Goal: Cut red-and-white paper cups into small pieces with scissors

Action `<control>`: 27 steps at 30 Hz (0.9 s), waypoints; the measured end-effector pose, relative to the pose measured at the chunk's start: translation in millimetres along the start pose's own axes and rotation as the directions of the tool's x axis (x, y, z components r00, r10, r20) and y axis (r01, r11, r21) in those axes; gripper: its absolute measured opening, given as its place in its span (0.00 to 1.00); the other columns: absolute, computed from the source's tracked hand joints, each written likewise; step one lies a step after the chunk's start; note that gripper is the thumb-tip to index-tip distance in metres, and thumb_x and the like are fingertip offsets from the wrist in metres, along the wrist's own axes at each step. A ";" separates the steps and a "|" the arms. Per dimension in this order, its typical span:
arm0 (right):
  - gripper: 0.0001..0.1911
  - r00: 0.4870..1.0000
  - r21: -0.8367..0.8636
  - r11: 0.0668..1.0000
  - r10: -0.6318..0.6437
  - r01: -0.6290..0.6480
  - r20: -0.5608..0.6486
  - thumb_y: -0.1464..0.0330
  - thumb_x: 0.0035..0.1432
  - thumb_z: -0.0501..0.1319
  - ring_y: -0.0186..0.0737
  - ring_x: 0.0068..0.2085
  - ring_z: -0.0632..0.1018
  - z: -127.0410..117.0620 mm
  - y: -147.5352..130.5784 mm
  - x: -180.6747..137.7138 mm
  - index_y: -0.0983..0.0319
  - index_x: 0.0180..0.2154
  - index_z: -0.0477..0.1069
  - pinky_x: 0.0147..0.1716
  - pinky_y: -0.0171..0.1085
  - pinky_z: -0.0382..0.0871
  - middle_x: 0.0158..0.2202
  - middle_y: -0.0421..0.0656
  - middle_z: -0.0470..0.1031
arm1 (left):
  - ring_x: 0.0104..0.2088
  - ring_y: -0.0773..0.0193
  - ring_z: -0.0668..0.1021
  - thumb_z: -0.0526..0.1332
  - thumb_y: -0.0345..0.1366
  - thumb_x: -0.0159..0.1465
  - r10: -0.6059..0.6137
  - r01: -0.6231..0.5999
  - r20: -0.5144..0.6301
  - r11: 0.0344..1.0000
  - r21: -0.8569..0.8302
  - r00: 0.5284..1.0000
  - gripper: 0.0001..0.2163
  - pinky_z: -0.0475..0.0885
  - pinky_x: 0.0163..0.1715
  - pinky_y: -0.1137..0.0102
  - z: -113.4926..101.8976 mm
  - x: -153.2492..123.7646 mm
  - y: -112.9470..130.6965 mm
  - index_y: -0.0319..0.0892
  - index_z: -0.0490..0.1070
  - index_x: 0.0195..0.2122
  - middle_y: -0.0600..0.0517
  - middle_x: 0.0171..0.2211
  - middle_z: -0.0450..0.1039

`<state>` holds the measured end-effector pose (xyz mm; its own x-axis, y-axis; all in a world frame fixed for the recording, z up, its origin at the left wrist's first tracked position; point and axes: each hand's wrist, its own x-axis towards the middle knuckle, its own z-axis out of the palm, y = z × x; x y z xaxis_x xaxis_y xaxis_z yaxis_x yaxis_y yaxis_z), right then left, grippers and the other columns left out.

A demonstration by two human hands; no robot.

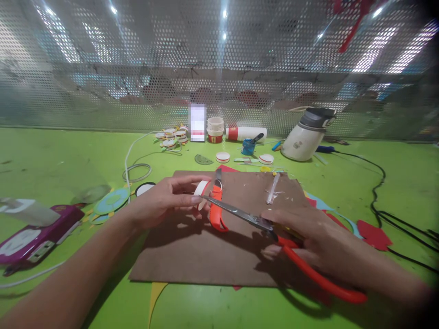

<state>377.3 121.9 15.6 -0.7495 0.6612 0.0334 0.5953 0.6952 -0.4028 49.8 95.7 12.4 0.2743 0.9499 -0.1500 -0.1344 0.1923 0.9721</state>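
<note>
Between its fingers and thumb, my left hand [171, 198] pinches a small white paper piece with a red edge [201, 188], seemingly cut from a paper cup. My right hand [305, 233] is wrapped round red-handled scissors [240, 214], whose blade tips reach to the piece. Whether the blades touch it or lie just in front of it I cannot tell. Under both hands is a brown cardboard sheet [164, 256]. An orange utility knife [216, 212] lies on it, partly behind the scissors. Right of the knife rests a clear plastic-looking strip [273, 188] among small scraps.
Along the back stand a phone [197, 122], stacked paper cups [215, 130], a blue paint jar [248, 146] and a white kettle-like bottle [302, 137]. A purple power strip [41, 235] sits left; black cable [377, 187] and red paper scraps [373, 235] lie right.
</note>
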 end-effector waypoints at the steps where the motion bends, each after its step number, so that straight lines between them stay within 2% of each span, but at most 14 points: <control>1: 0.14 1.000 -0.011 1.000 -0.002 0.002 -0.006 0.53 0.64 0.65 0.49 0.42 0.80 0.0 0.0 0.1 0.52 0.48 0.77 0.39 0.43 0.70 0.41 0.42 0.81 | 0.35 0.62 0.82 0.76 0.34 0.57 -0.004 0.004 0.006 1.000 -0.004 1.000 0.22 0.80 0.36 0.67 -0.5 -0.1 -0.2 0.48 0.80 0.54 0.48 0.38 0.83; 5: 0.15 1.000 -0.029 1.000 0.011 -0.011 -0.015 0.54 0.64 0.65 0.50 0.43 0.80 -1.2 -2.7 1.1 0.52 0.49 0.78 0.39 0.42 0.70 0.42 0.43 0.82 | 0.35 0.62 0.82 0.76 0.34 0.58 -0.002 0.003 0.026 1.000 -0.022 1.000 0.22 0.80 0.35 0.68 -0.7 0.5 -0.8 0.49 0.81 0.54 0.49 0.35 0.83; 10: 0.15 1.000 -0.034 0.999 0.022 -0.023 -0.012 0.54 0.65 0.64 0.50 0.40 0.80 -3.8 -7.2 -0.3 0.53 0.48 0.78 0.35 0.41 0.68 0.39 0.43 0.82 | 0.34 0.64 0.83 0.75 0.33 0.58 0.016 -0.016 0.032 1.000 -0.012 0.999 0.21 0.80 0.36 0.69 0.0 0.4 0.2 0.51 0.81 0.53 0.51 0.37 0.83; 19: 0.15 0.998 -0.028 0.998 0.062 -0.062 0.014 0.53 0.66 0.62 0.53 0.44 0.79 -4.7 -10.1 -1.3 0.51 0.50 0.77 0.40 0.45 0.67 0.43 0.43 0.82 | 0.34 0.63 0.83 0.75 0.33 0.59 0.011 -0.011 0.012 0.999 -0.031 1.000 0.21 0.81 0.36 0.69 0.2 -0.4 0.7 0.51 0.81 0.54 0.50 0.37 0.84; 23: 0.15 0.999 -0.036 0.998 0.042 -0.042 0.002 0.53 0.67 0.62 0.51 0.41 0.79 -3.6 -9.6 -1.6 0.52 0.48 0.78 0.40 0.45 0.67 0.41 0.42 0.81 | 0.34 0.63 0.83 0.75 0.33 0.59 0.023 -0.023 0.004 0.999 -0.027 1.000 0.22 0.82 0.37 0.67 -0.6 -1.2 0.6 0.50 0.80 0.55 0.49 0.38 0.84; 27: 0.15 1.000 -0.052 0.999 0.015 -0.016 -0.024 0.55 0.67 0.62 0.52 0.44 0.80 0.6 -4.7 -2.3 0.51 0.51 0.77 0.42 0.46 0.68 0.44 0.42 0.82 | 0.33 0.62 0.83 0.76 0.33 0.58 0.016 -0.016 -0.005 0.999 -0.033 1.000 0.23 0.81 0.37 0.67 -0.3 -2.2 1.1 0.49 0.80 0.55 0.50 0.34 0.83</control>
<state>376.0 116.9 16.9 -0.7337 0.6777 0.0490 0.6213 0.6983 -0.3555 48.7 93.9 13.8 0.2673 0.9540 -0.1357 -0.1696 0.1852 0.9679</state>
